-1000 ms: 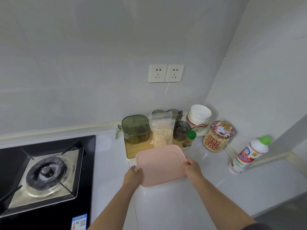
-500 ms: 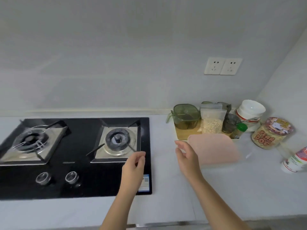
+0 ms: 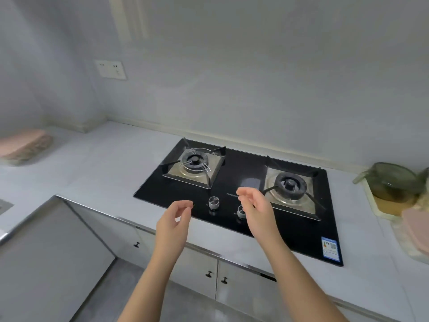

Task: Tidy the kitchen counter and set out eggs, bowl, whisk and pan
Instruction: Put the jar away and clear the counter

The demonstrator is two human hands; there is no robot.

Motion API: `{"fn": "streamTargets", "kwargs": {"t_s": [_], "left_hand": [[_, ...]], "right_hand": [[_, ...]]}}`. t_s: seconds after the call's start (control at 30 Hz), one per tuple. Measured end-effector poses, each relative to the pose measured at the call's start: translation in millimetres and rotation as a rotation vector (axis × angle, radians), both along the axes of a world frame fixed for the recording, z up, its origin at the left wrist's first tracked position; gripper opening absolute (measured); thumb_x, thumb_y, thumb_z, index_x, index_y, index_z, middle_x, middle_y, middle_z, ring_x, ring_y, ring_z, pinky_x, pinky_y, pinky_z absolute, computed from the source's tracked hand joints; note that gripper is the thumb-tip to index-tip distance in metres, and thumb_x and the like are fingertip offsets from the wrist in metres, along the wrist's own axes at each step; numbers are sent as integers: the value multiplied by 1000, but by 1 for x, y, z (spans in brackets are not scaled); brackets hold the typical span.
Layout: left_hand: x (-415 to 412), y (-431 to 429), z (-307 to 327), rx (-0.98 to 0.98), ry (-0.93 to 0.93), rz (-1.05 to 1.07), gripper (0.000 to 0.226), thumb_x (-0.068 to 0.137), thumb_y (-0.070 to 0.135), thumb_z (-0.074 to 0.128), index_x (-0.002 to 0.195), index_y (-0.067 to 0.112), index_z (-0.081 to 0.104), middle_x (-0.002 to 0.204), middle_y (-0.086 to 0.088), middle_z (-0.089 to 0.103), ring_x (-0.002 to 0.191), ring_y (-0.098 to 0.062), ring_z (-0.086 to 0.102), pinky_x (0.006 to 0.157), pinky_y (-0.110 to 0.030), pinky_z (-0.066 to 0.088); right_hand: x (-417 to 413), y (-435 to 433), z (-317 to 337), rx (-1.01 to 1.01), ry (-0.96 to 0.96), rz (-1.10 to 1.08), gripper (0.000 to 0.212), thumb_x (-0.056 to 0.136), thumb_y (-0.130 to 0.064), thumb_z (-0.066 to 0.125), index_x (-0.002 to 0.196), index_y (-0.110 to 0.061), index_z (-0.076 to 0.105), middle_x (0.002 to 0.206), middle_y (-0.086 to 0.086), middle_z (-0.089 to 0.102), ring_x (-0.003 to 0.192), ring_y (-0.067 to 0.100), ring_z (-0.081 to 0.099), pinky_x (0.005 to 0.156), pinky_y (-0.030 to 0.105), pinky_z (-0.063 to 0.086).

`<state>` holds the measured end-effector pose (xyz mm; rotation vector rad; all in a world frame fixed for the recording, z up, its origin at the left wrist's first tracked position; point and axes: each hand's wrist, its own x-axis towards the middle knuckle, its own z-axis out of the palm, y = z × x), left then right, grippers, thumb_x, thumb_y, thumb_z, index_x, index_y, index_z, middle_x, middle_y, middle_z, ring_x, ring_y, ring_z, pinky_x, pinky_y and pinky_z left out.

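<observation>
My left hand (image 3: 174,220) hovers over the counter's front edge just left of the black two-burner gas hob (image 3: 243,194), fingers loosely curled and holding nothing. Above the hob's knobs is my right hand (image 3: 254,206), also empty with fingers apart. A pink lidded container (image 3: 415,225) lies on the counter at the far right edge. Another pink lidded box (image 3: 24,146) sits blurred at the far left of the counter. No eggs, bowl, whisk or pan are in view.
A green lidded container (image 3: 392,180) stands on a wooden tray (image 3: 390,208) at the right. White countertop (image 3: 99,163) runs left around a corner. Cabinet doors (image 3: 199,270) lie below the hob. A wall socket (image 3: 111,69) is at upper left.
Both hands let go of the pink container, which stays at the right. My view swung left, bringing the whole hob and the left counter into sight.
</observation>
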<state>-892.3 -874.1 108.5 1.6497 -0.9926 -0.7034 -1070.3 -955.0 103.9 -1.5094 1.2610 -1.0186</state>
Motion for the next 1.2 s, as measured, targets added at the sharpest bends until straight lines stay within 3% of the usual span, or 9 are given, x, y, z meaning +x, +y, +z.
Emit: {"fn": "streamTargets", "kwargs": {"t_s": [0.27,0.47,0.67,0.77,1.0,1.2], "left_hand": [[116,6,-18,3,51,147,19,96,17,50,103,28,65,104,13,66,102,-4,58,83,-22,44],[231,-23,-36,12,59,252,21,95,16,51,99,30,66,103,17,67,101,-4,59,81,-20,43],[361,-58,-30,27,23,395,22,94,14,52,96,32,65,102,16,67,100,-9,60,89,-35,48],[414,-74,-25,1,4,464,22,94,13,52,95,31,64,101,14,67,96,-16,61,87,-37,49],[527,-93,-45,37,5,591,19,94,13,52,100,22,67,101,11,68,101,-14,61,90,-42,51],[654,-123,-66,117,-6,646,22,95,14,49,109,15,66,105,2,65,101,-20,60,84,-34,47]], "right_hand": [[134,-22,-3,-3,11,166,21,96,-17,49,106,-27,64,105,-14,66,103,2,60,91,25,50],[249,-66,-23,35,-43,262,21,96,-14,49,104,-27,63,102,-12,68,94,-5,62,87,22,50],[387,-117,-21,98,-48,414,20,96,-12,48,102,-23,63,102,-10,68,94,-2,63,81,18,48],[450,-139,-15,85,-25,506,21,96,-11,48,100,-24,64,103,-9,68,97,3,63,83,19,48],[579,-165,-15,92,46,625,21,93,-10,49,97,-22,66,100,-9,69,96,7,63,83,21,47],[706,-199,-23,94,117,657,21,92,-8,49,98,-19,66,102,-1,69,94,11,63,80,21,47]]}}
